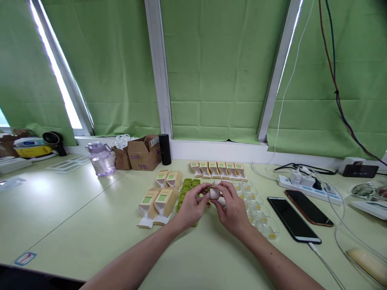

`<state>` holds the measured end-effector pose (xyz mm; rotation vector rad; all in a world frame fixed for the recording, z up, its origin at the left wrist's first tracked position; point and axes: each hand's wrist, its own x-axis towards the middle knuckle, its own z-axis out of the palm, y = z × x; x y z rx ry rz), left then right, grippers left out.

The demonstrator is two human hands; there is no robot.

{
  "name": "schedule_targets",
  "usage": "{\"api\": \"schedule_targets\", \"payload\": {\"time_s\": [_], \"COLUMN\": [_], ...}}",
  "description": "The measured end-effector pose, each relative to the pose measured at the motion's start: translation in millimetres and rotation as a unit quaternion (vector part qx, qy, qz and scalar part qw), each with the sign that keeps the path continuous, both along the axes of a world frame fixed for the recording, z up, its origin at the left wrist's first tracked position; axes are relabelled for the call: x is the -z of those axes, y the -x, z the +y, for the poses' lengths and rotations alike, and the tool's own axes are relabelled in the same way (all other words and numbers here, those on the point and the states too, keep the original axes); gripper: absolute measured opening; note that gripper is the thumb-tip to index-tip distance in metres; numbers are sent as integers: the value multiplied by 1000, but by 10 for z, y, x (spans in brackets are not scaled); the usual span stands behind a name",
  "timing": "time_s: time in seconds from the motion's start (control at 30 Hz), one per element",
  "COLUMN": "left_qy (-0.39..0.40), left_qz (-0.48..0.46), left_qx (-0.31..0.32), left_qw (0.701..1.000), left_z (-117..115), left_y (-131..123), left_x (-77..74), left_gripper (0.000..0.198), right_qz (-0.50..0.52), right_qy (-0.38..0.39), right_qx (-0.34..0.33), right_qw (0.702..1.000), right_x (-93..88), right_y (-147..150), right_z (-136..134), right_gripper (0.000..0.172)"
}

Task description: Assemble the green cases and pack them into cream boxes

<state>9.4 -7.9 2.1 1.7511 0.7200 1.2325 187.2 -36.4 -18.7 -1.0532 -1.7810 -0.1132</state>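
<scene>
Between the fingertips of both hands is a small white rounded piece [214, 194], with a bit of yellow-green showing at its upper left. My left hand [193, 204] pinches it from the left, and my right hand [233, 209] closes on it from the right. Another white piece peeks out beneath my right fingers, partly hidden. Left of my hands stand small green cups [187, 187] in rows, some covered by my left hand. Clear plastic domed cups [260, 209] with yellow spots lie in rows to the right of my right hand.
Open cream cartons [165, 201] with green labels stand left, and a row of similar cartons [217, 170] behind. Two phones [293, 219], a power strip [314, 189] and cables lie right. A purple jug [101, 159], cardboard box [145, 153] and black cylinder [165, 149] stand back left.
</scene>
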Motion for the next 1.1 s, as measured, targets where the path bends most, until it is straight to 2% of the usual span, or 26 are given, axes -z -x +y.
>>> {"api": "schedule_targets", "payload": {"time_s": [0.13,0.4,0.57,0.83,0.97,1.1], "left_qy": [-24,-63,-82,-47,-37,-38], "left_qz": [19,56,75,78,63,68], "left_qx": [-18,-43,-66,-54,-46,-62], "left_qw": [999,995,992,994,996,995], "left_z": [-11,-5,-10,4,11,13], "left_y": [4,22,7,-20,-27,-8], "left_x": [4,18,-2,-16,-22,-40], "left_gripper": [37,35,32,31,30,32], "right_qz": [-89,-147,-147,-157,-135,-91], "right_qy": [-52,-54,-45,-40,-36,-27], "right_qx": [49,44,32,37,29,15], "right_qw": [993,987,988,986,990,995], "right_x": [-43,-11,31,41,41,53], "right_y": [-25,-58,-36,28,42,38], "right_z": [-11,22,53,68,69,67], "right_gripper": [36,39,43,50,48,42]}}
